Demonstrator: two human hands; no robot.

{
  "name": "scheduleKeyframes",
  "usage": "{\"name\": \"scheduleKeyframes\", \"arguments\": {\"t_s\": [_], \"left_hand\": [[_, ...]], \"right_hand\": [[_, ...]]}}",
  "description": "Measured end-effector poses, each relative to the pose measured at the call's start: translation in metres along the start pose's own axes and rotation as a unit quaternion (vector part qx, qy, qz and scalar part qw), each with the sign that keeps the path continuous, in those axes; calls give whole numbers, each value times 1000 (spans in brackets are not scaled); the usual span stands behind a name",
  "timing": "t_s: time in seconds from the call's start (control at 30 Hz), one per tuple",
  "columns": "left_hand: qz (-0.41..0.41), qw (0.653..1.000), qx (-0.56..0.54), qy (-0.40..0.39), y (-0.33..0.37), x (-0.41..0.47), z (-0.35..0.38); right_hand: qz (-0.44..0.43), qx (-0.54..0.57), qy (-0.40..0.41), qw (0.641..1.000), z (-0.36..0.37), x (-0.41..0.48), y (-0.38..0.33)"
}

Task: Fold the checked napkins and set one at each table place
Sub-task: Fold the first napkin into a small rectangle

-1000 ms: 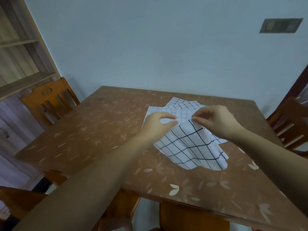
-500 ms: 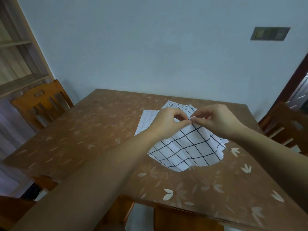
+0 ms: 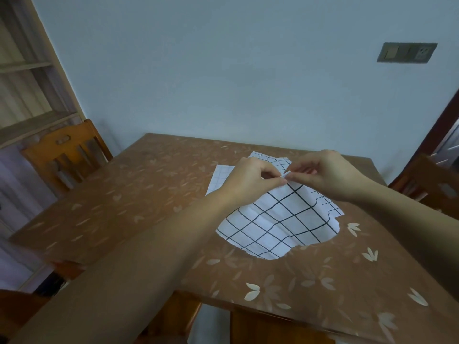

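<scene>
A white napkin with a large black check (image 3: 278, 224) lies on the brown flowered table (image 3: 149, 194), its far edge lifted off the surface. My left hand (image 3: 250, 180) and my right hand (image 3: 325, 175) both pinch that raised edge, fingertips almost touching at its top. Under it lie a napkin with a fine pale check (image 3: 221, 177), showing at the left, and another black-checked napkin (image 3: 270, 158) behind the hands.
A wooden chair (image 3: 64, 155) stands at the table's left side and another chair (image 3: 432, 184) at the right. Wooden shelving (image 3: 27, 95) fills the left wall. The wall runs close behind the table's far edge.
My hands have drawn together along the napkin's far edge and lifted it higher. The view has shifted slightly.
</scene>
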State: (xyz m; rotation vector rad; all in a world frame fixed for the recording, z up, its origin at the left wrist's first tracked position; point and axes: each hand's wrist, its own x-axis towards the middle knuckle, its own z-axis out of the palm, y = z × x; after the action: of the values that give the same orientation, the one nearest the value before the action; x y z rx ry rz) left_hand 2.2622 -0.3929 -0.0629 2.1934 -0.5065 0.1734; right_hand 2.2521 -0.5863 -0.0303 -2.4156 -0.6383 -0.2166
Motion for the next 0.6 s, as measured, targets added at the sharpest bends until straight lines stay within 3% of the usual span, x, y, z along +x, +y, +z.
{"name": "scheduleKeyframes", "arguments": {"t_s": [0.17,0.3,0.53,0.6], "left_hand": [[6,999,34,0,-9,-8,-2],[-17,994,97,-47,-46,-23,-9],[-109,938,281,-170,-96,-45,-24],[-128,947,227,-186,-86,-44,-25]], "right_hand": [[3,11,18,1000,-5,3,0],[21,20,35,999,-18,4,4],[20,-14,27,999,-18,1,3],[10,-26,20,999,-16,2,-2]]}}
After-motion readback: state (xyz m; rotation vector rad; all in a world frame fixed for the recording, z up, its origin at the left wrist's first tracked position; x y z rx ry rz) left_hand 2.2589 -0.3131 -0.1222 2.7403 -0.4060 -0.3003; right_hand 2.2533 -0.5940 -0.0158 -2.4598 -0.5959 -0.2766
